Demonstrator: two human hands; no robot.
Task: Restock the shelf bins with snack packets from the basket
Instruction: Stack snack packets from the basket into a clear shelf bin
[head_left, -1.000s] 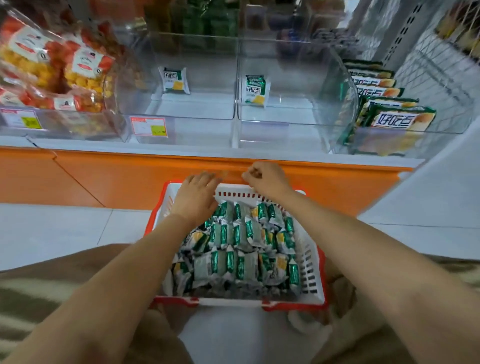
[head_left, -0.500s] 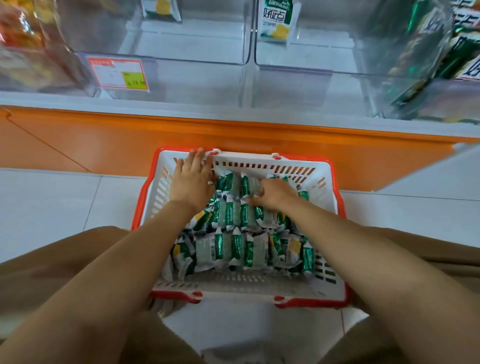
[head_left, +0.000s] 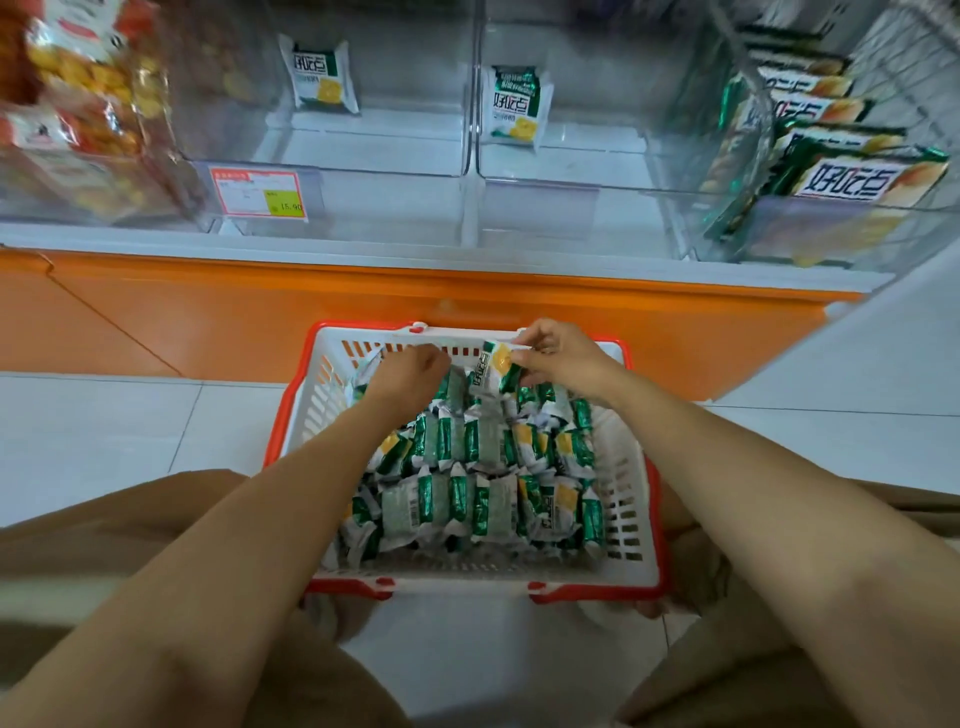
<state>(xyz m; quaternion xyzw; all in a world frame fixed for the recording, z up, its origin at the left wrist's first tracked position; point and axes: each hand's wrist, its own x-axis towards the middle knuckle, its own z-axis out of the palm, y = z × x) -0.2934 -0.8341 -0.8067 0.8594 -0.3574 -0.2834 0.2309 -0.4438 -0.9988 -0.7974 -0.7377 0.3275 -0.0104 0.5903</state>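
a white basket (head_left: 628, 499) with a red rim is set on the tiled floor (head_left: 130, 426), just before the orange shelf base (head_left: 208, 312), and is filled with green-and-white snack packets (head_left: 467, 499). one packet (head_left: 491, 366) is pinched between the thumb and fingers of the right hand (head_left: 563, 358) and is held raised just above the heap, near the basket's far edge, right of its middle. the left hand (head_left: 410, 374) is lowered knuckles-up onto the packets towards the far left corner. its fingers are curled down among them and hidden, so it cannot be told whether anything is gripped. the raised packet is found between the two hands, which are close together. on the shelf above, an upright packet (head_left: 322, 73) is seen at the back of the left clear bin (head_left: 363, 153), and a second upright packet (head_left: 517, 104) at the back of the right clear bin (head_left: 597, 156).
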